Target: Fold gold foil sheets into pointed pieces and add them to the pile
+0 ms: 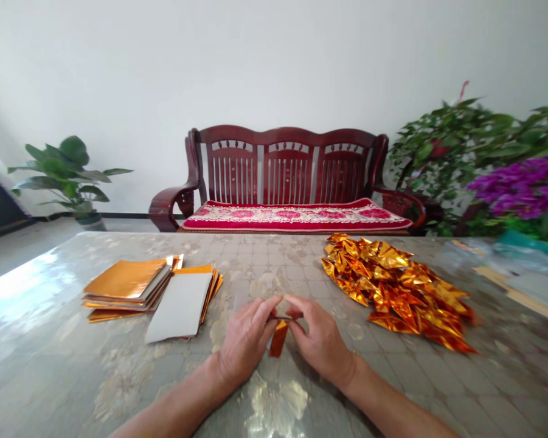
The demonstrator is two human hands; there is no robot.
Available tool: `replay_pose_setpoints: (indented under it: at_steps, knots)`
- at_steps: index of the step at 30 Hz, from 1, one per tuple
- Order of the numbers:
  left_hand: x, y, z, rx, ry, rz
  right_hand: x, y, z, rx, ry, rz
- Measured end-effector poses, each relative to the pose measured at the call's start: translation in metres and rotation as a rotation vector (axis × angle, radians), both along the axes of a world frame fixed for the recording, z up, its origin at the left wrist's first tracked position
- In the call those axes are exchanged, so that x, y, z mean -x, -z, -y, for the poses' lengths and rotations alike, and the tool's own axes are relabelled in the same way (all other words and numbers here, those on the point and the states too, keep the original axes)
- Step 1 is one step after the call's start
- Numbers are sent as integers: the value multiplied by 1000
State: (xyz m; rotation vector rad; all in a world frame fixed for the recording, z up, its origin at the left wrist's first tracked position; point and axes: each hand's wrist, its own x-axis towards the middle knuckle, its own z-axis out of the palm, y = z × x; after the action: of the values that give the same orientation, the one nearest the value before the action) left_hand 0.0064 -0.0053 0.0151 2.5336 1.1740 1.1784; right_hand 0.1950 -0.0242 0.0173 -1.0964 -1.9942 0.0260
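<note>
Between my two hands, just above the table, is a small folded piece of gold foil paper. My left hand pinches its left side and my right hand pinches its right side, fingertips almost meeting at the top. The fingers hide much of the paper; an orange-gold strip hangs below them. Left of my hands lie a stack of gold foil sheets and a second stack with a grey-white sheet on top. To the right spreads a heap of folded gold foil pieces with pointed ends.
A patterned, glossy cover lies over the table. Clear plastic packaging sits at the right edge. Beyond the table stand a dark red wooden bench with a red and white cushion, a potted plant and purple flowers.
</note>
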Motion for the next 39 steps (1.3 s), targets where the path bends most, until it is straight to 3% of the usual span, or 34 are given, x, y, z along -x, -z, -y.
replay_pose_setpoints:
  at_steps: [4,9,11,16,21,25,31,39]
  knots:
    - [0,-7,-3,51,15,291,0,-5,0,78,58,28]
    - [1,-8,-5,67,103,471,-11,-10,-3,-60,63,129]
    - [4,-5,-7,63,104,383,-17,-12,-4,-115,109,216]
    - [12,-1,-7,25,-72,-119,-24,-9,-7,-104,195,434]
    - [10,-1,-9,20,-21,-376,-22,-1,-9,-47,191,535]
    - [8,2,-11,63,-13,-413,-20,0,-10,29,140,555]
    - [11,4,-16,199,-20,-301,-25,3,-13,188,45,423]
    - [12,1,-20,233,-52,-250,-23,1,-20,361,57,262]
